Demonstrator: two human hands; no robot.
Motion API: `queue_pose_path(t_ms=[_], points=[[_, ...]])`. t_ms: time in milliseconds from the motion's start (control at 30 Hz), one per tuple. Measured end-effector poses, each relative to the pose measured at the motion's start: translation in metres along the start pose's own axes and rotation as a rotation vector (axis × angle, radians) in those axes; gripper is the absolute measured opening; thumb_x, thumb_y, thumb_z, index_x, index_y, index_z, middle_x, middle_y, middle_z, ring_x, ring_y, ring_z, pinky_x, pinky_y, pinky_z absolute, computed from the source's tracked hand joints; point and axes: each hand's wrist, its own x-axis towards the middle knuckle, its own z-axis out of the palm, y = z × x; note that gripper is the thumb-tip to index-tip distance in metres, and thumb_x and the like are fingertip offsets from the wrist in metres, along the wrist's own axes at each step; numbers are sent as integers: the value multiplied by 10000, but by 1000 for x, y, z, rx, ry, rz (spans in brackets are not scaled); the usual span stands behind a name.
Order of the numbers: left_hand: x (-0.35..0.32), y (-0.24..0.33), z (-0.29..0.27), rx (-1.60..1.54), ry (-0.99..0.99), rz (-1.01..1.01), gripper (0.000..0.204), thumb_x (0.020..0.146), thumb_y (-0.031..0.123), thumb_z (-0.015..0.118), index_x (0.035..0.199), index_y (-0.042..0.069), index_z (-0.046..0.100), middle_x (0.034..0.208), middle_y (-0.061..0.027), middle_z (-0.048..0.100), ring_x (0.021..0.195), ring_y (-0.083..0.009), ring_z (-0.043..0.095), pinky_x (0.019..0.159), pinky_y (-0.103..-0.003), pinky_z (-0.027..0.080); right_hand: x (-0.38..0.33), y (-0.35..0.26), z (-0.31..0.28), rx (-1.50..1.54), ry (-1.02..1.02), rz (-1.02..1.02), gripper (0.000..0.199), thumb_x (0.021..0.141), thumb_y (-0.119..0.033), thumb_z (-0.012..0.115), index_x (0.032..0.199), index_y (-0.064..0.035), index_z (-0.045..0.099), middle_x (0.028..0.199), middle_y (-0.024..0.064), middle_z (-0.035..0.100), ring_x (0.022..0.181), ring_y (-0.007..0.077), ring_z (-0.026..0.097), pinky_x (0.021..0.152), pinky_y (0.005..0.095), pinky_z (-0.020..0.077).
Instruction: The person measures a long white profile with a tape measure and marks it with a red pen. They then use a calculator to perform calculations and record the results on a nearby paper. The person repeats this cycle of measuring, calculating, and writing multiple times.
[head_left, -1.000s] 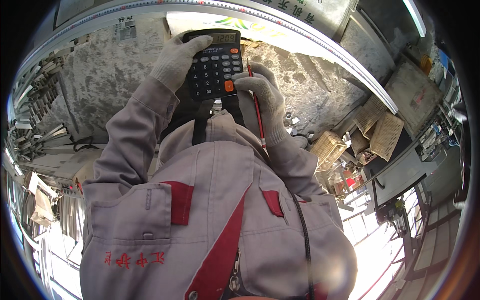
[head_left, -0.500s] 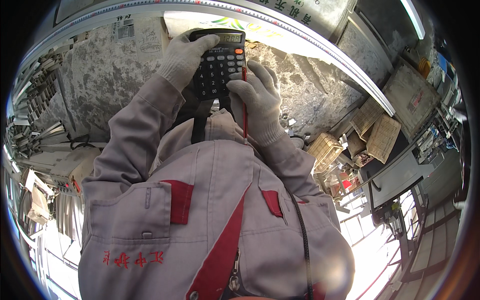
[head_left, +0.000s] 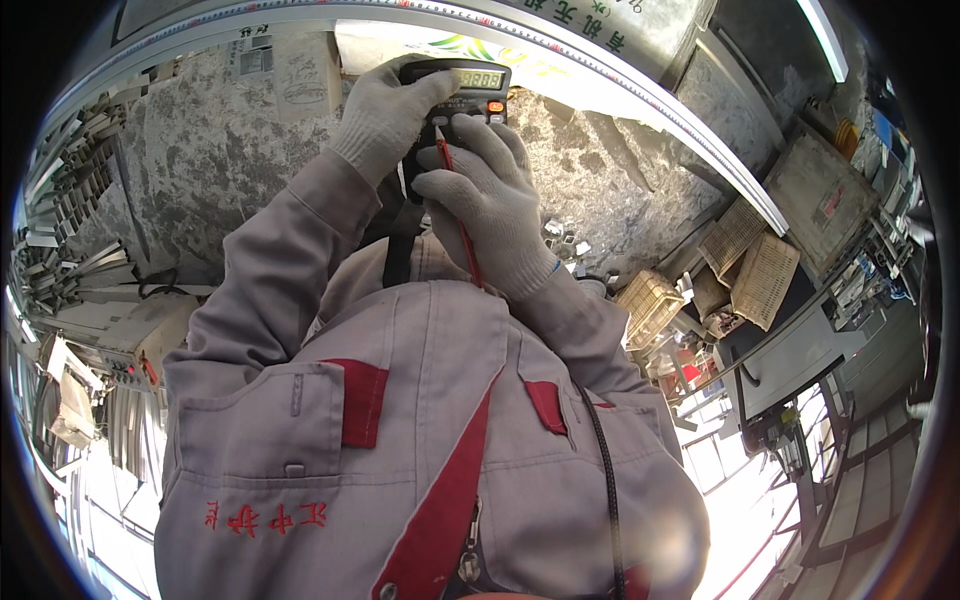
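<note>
A black calculator [head_left: 473, 104] with a lit grey display is held up in front of my chest. My left hand [head_left: 388, 112], in a pale knitted glove, grips its left side, with the thumb lying across the top beside the display. Over the lower keys is my right hand [head_left: 490, 200], gloved the same way, its fingers curled round a thin red pencil [head_left: 466, 240]. The pencil's pale tip points up at the keypad; its lower end leans against my grey jacket [head_left: 450, 340]. Most number keys are hidden behind my right hand.
A long measuring scale [head_left: 600, 65] curves along the far edge of a worn grey surface [head_left: 240, 150]. Several metal profiles [head_left: 85, 190] are stacked at the left. Plastic crates [head_left: 766, 280] and a yellowish basket [head_left: 650, 300] stand at the right.
My right hand has moved left over the keys, and the pencil has gone from upright to tilted left. The calculator and my left hand have shifted slightly right. The display reading differs.
</note>
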Motion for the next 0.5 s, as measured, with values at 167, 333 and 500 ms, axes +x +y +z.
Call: queue_pose_path(t_ms=[167, 333, 500], points=[[-1, -1, -4, 29, 35, -11, 319, 1001, 204, 745, 1200, -45, 741, 1040, -104, 771, 867, -152, 734, 775, -303, 623, 0, -2, 6, -8, -35, -26, 349, 753, -60, 825, 1043, -171, 667, 1138, 37, 741, 1288, 359, 626, 1098, 547, 471], [2, 2, -14, -55, 51, 5, 314, 1002, 202, 747, 1198, -43, 738, 1024, -97, 775, 826, -150, 746, 734, -291, 635, -2, -5, 4, 3, 23, -21, 337, 759, -53, 830, 1024, -180, 666, 1111, 25, 744, 1271, 346, 631, 1070, 542, 489], [5, 2, -19, -75, 49, -8, 319, 1001, 189, 748, 1214, -48, 728, 1033, -105, 776, 820, -154, 751, 725, -303, 645, 2, -7, 4, 23, 57, -38, 294, 779, -80, 820, 999, -199, 666, 1081, 2, 738, 1231, 330, 637, 1052, 540, 487]])
